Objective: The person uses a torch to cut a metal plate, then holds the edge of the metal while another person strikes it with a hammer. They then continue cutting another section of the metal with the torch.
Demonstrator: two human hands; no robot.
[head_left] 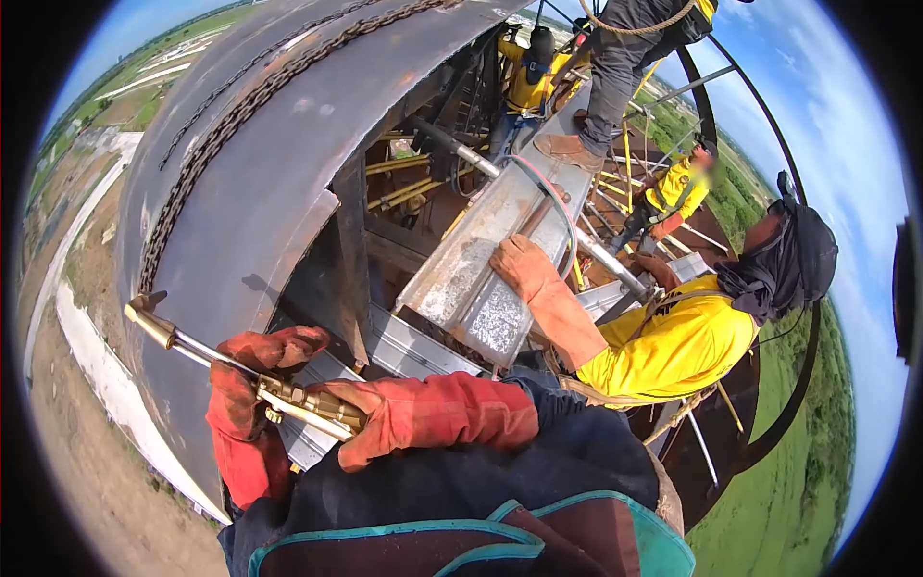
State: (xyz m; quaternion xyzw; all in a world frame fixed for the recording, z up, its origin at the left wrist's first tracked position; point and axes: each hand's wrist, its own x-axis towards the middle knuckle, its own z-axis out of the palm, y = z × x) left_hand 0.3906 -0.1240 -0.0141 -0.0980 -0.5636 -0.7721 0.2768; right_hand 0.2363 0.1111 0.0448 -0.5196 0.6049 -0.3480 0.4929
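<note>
A brass and silver cutting torch point(221, 358) points toward the upper left, its head beside the lower end of a rusty chain point(197, 173) on a large curved steel plate point(260, 163). My left hand point(258, 370), in a red glove, is wrapped around the torch near its middle. On the torch's brass rear end, my right hand point(365, 415) is closed, also in a red glove. The torch head stands over the plate's left edge; no flame can be seen.
A co-worker in a yellow shirt point(673, 341) leans from the right, one gloved hand on a steel beam point(461, 274). Another person's boot point(567, 151) rests on that beam. Two more people in yellow stand beyond, among yellow bars point(399, 188). Ground shows far below at left.
</note>
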